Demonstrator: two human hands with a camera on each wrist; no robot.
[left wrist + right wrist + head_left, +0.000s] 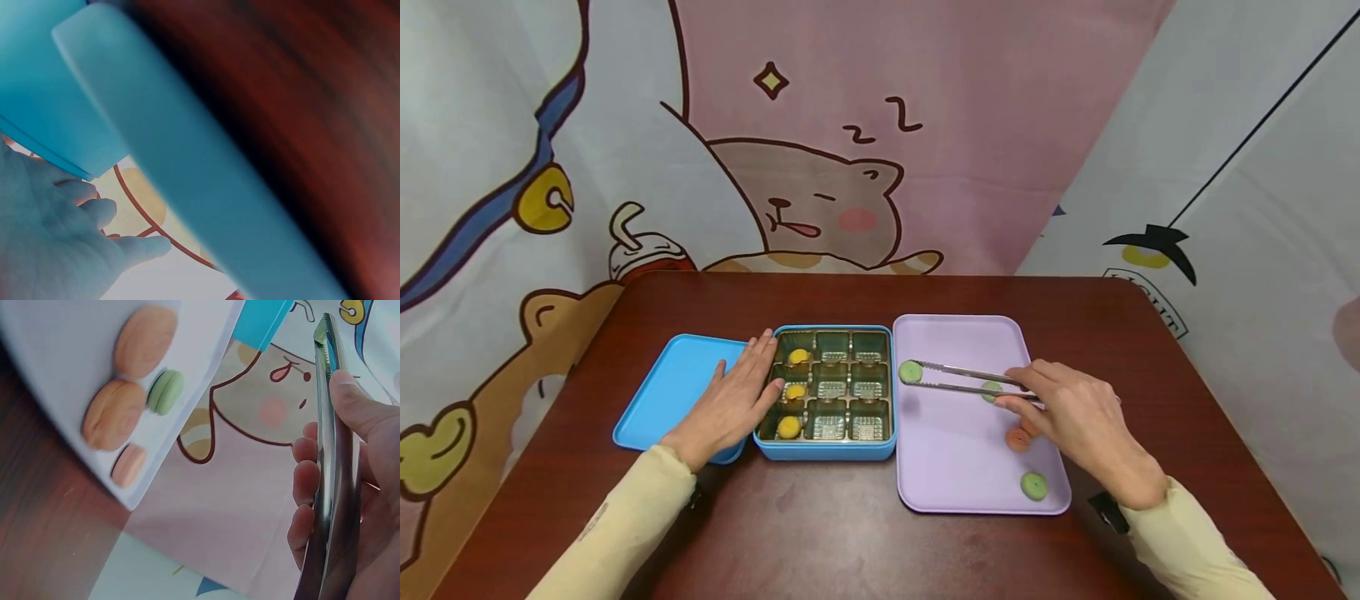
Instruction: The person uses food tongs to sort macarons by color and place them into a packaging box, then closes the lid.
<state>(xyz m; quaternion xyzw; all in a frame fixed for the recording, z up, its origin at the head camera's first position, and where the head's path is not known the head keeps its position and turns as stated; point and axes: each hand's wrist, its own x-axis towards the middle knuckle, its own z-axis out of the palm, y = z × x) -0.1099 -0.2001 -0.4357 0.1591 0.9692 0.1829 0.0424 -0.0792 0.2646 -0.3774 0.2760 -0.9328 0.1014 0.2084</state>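
Right hand [1078, 415]: fingers curl round steel tongs [335, 469]. Left hand [728, 410]: fingers lie straight at blue box's [824, 452] edge. Farther, green macaron [911, 372] between tong tips, over lilac tray [943, 454]; probably light, brittle; best pinched gently at opposite edges.

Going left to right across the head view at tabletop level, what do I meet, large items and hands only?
Blue lid, left hand, blue compartment box, purple tray, right hand.
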